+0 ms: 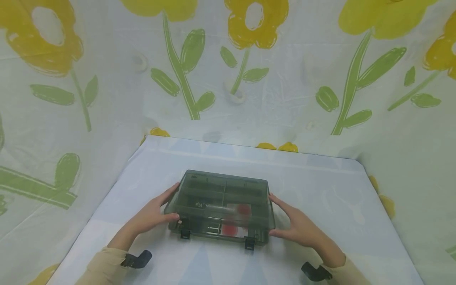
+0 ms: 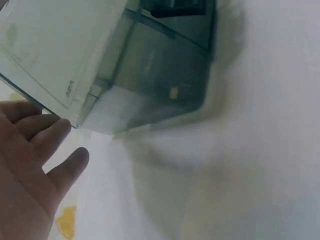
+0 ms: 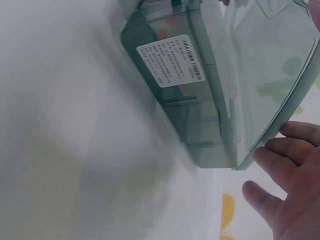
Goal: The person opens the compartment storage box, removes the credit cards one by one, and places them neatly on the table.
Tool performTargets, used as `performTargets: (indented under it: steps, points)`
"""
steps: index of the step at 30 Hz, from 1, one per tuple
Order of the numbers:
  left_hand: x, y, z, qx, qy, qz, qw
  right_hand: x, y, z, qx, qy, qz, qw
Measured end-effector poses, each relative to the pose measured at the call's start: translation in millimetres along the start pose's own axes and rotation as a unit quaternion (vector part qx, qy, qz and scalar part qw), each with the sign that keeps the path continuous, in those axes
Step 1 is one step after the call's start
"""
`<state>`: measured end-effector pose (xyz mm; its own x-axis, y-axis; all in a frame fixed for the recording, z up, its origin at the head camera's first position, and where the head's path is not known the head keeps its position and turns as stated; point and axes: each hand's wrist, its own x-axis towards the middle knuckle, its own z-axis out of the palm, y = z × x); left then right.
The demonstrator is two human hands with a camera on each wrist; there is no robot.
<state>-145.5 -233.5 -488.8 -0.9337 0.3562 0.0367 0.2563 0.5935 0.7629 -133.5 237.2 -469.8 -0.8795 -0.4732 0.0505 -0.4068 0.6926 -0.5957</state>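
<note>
The left hand (image 1: 153, 215) spreads at the box's left side, thumb by the near corner and fingertips touching the edge of the lid (image 1: 206, 190). The right hand (image 1: 301, 225) mirrors it on the right, fingers fairly straight, with a wide gap between thumb and forefinger. Neither hand is nearer: the translucent green box (image 1: 199, 228) lies directly between them, its long axis running from hand to hand, the right end slanted slightly toward the person. In both wrist views the lid stands at an angle to the base, apart from it on the person's side and meeting it at the far side. Two dark latches (image 1: 185, 234) hang along the near edge. Red round shapes (image 1: 243, 209) show through the right half. Beneath and around spreads the pale tabletop (image 1: 310, 186).
</note>
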Motion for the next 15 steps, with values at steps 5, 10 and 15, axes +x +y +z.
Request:
performTargets:
  steps: [5, 10, 15]
  points:
    - [3.1, 1.8, -2.0, -0.009, 0.019, 0.018, 0.9996, 2.3, -3.5, -6.0, 0.002, 0.018, -0.004, 0.9998]
    - [5.2, 2.9, -3.7, -0.032, 0.027, 0.032, 0.9986, 4.6, -4.7, -10.8, -0.011, 0.048, -0.027, 0.9984]
    - [6.1, 6.0, -8.4, -0.068, 0.038, 0.068, 0.9946, 7.7, -4.2, -14.5, -0.013, 0.084, -0.053, 0.995]
